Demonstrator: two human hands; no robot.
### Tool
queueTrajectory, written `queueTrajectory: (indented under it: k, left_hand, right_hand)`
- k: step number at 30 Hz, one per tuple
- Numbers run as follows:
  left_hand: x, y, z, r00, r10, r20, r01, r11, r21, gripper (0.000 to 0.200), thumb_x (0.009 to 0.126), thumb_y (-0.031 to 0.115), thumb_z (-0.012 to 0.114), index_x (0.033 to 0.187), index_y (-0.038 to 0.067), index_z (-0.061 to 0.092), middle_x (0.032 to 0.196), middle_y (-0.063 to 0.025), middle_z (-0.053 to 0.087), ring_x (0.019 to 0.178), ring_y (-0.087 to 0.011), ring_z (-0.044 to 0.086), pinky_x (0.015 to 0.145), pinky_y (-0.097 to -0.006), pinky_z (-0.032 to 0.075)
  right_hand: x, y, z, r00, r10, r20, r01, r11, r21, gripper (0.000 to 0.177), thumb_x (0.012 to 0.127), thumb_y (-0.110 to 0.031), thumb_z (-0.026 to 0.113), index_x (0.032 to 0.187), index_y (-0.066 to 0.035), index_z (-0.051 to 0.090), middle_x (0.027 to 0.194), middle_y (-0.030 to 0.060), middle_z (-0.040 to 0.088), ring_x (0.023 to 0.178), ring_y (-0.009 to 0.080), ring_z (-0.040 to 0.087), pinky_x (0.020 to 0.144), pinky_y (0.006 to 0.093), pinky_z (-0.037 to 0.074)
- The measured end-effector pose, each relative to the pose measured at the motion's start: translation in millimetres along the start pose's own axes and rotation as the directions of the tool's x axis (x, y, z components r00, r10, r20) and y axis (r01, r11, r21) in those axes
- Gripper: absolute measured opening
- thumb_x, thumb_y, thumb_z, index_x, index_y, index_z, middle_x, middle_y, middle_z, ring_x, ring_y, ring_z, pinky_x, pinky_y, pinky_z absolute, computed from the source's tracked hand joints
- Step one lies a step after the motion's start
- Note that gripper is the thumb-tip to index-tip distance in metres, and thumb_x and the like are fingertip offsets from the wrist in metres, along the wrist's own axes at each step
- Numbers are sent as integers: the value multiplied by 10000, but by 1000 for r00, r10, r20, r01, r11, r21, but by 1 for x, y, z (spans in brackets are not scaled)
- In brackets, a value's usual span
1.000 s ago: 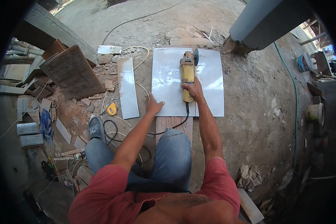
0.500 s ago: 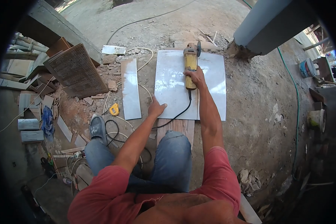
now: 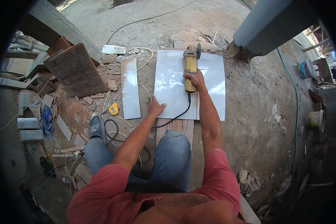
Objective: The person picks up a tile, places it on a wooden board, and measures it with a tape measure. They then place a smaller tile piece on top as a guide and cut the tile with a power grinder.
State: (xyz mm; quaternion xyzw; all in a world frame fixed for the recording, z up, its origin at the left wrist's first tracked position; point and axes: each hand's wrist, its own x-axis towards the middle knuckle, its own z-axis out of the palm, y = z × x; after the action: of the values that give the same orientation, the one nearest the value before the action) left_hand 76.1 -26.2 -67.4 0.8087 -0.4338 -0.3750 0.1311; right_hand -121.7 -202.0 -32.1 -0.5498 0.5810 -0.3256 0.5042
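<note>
My right hand (image 3: 196, 79) is wrapped round the yellow body of an angle grinder (image 3: 190, 65). The grinder lies lengthwise over a white tile (image 3: 171, 84), its disc at the far end on the right side. A black cord runs from its near end toward my knee. At the tile's lower left edge, my left hand (image 3: 156, 108) grips the border, thumb over the top face and the other fingers along the side. A thin seam separates this tile from a narrower white piece (image 3: 212, 93) on the right. Beneath them a brownish board (image 3: 175, 128) sticks out toward me.
A cut tile strip (image 3: 130, 89) lies to the left, near a yellow tape measure (image 3: 114, 109) and looped cables. Farther left are a leaning ribbed tile (image 3: 76, 71), rubble and a blue cloth (image 3: 47, 121). A grey column (image 3: 267, 28) stands at the upper right; buckets sit far right.
The grinder and my right hand have shifted very slightly toward me. My left hand stays at the tile's edge.
</note>
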Motion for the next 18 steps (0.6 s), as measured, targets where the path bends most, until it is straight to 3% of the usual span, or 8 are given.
queueTrajectory:
  k: [2, 3, 5, 11, 15, 18]
  left_hand:
    - [0, 0, 0, 1000, 4, -4, -4, 1000, 8, 1015, 727, 352, 700, 1414, -18, 51, 1187, -311, 505, 1070, -416, 533, 901, -435, 437]
    - [-1, 2, -1, 1000, 4, -8, -4, 1000, 9, 1015, 727, 352, 700, 1414, -18, 51, 1187, -311, 505, 1070, -416, 533, 901, -435, 437]
    - [-3, 4, -4, 1000, -6, 11, 6, 1000, 5, 1016, 729, 356, 698, 1415, -17, 48, 1181, -312, 509, 1064, -415, 536, 900, -436, 437]
    - [2, -3, 2, 999, 38, -21, -37, 999, 9, 1026, 731, 356, 695, 1417, -16, 29, 1170, -310, 517, 1055, -415, 542, 898, -437, 437]
    - [-6, 7, -7, 999, -23, 50, 23, 1000, 9, 1006, 741, 345, 685, 1408, -47, 43, 1230, -303, 488, 1114, -404, 512, 936, -406, 404]
    - [-2, 1, -2, 1000, 30, -7, -30, 1000, 4, 1037, 731, 354, 695, 1421, -7, 10, 1198, -311, 503, 1076, -415, 533, 909, -431, 433]
  right_hand:
    - [8, -5, -2, 997, 72, 11, -71, 995, -65, 580, 580, -275, 760, 1028, 43, 573, 956, 172, 647, 846, 271, 632, 753, 339, 493]
    - [15, -2, -1, 998, 69, 12, -68, 996, -63, 580, 580, -275, 760, 1028, 43, 573, 956, 172, 647, 846, 271, 632, 753, 339, 493]
    - [25, 7, 3, 997, 76, -26, -77, 997, -25, 463, 600, -201, 726, 969, 42, 587, 846, 115, 635, 689, 194, 601, 627, 303, 483]
    - [5, 4, 0, 999, 25, 34, -24, 999, -42, 459, 603, -185, 720, 975, 42, 575, 825, 100, 629, 680, 188, 595, 621, 305, 483]
    - [-21, 13, 6, 998, 14, -57, -16, 999, -34, 490, 598, -172, 727, 1013, 30, 562, 854, 95, 624, 710, 191, 595, 651, 305, 483]
    - [-31, 12, 2, 999, 42, -34, -43, 999, -27, 511, 598, -172, 733, 1034, 26, 556, 876, 100, 623, 739, 196, 596, 674, 308, 483]
